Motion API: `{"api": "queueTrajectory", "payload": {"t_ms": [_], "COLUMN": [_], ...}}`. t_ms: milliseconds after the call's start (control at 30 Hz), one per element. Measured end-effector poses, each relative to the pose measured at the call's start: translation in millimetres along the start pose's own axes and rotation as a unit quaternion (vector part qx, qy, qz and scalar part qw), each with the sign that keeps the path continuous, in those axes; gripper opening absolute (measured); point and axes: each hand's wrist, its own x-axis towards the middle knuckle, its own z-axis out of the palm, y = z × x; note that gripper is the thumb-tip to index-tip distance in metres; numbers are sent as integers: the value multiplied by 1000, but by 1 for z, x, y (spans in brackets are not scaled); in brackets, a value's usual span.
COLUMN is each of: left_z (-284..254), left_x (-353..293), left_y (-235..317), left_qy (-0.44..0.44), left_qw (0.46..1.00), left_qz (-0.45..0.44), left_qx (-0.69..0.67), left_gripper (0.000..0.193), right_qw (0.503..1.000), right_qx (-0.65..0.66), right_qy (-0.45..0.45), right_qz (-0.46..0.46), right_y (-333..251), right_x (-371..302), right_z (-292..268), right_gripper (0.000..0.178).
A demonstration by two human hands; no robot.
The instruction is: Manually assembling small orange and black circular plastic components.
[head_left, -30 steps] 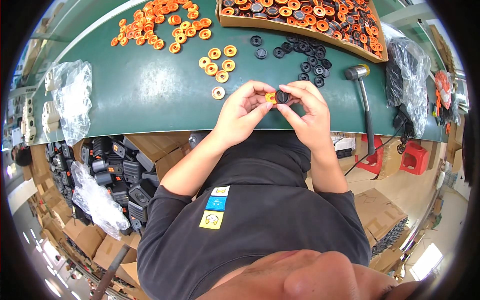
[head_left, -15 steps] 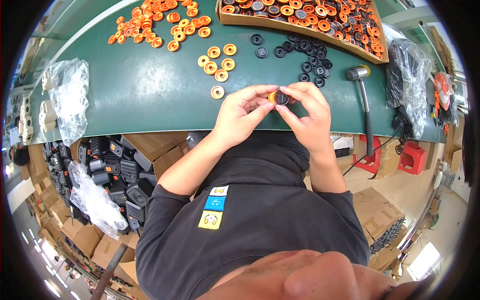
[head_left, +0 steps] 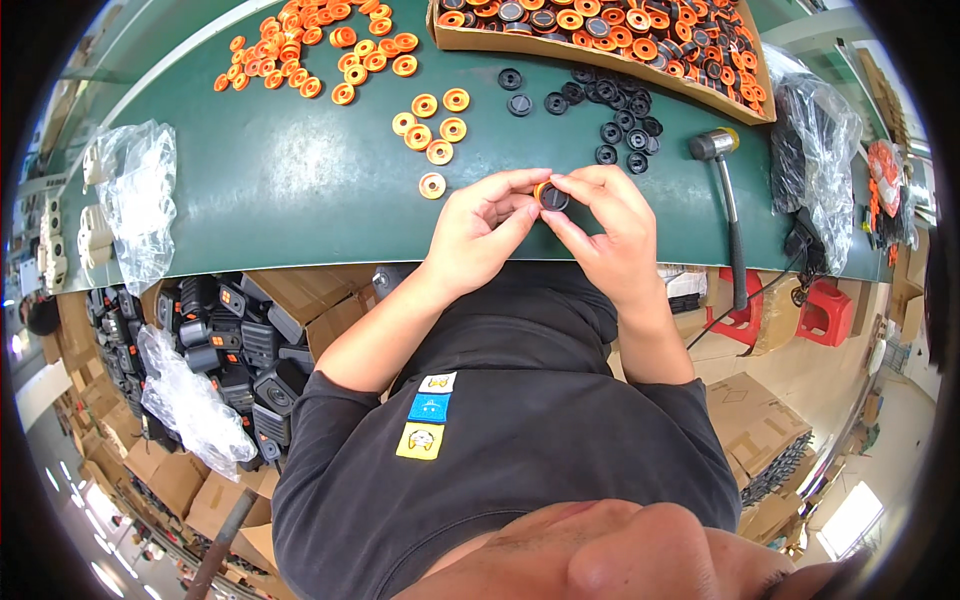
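Observation:
Between the fingertips of both hands, just above the table's near edge, is an orange-and-black round knob [head_left: 552, 197]. My left hand [head_left: 483, 222] pinches its orange side with thumb and forefinger. My right hand [head_left: 612, 222] grips the black disc side with thumb and fingers. The black face is turned toward me, and the orange ring shows along its left rim. Several orange caps [head_left: 432, 186] lie face up just beyond my left hand. Loose black discs [head_left: 606, 154] are scattered past my right hand.
A cardboard tray [head_left: 600, 50] of orange-and-black pieces stands at the back right. A mallet [head_left: 730, 200] lies on the green table [head_left: 300, 180] at right, its handle over the edge. Orange caps are heaped at the far left; plastic bags [head_left: 145, 200] lie on both sides.
The black disc and orange cap have come closer together, with less orange showing. Both hands have shifted slightly left.

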Motion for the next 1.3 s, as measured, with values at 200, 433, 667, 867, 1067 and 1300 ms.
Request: {"api": "queueTrajectory", "payload": {"t_ms": [200,433,667,867,1067,1300], "left_z": [2,4,5,3,4,4], "left_x": [-1,-2,-2,-3,-3,-3], "left_y": [-3,-2,1,-1,-1,-3], "left_qy": [9,10,11,11,6,12], "left_qw": [1000,1000,999,999,999,999], "left_qz": [20,24,29,25,31,35], "left_qx": [13,13,30,38,42,24], "left_gripper": [35,35,37,38,37,37], "right_qw": [1000,999,999,1000,1000,1000], "right_qx": [-11,-31,-9,-9,-13,-28], "right_qy": [6,-1,34,21,7,0], "right_qz": [-5,-8,-3,-11,-7,-8], "right_y": [3,-1,-1,3,1,-1], "right_x": [-1,1,0,1,2,4], "right_z": [3,1,3,1,2,3], "right_gripper": [35,33,34,34,33,32]}}
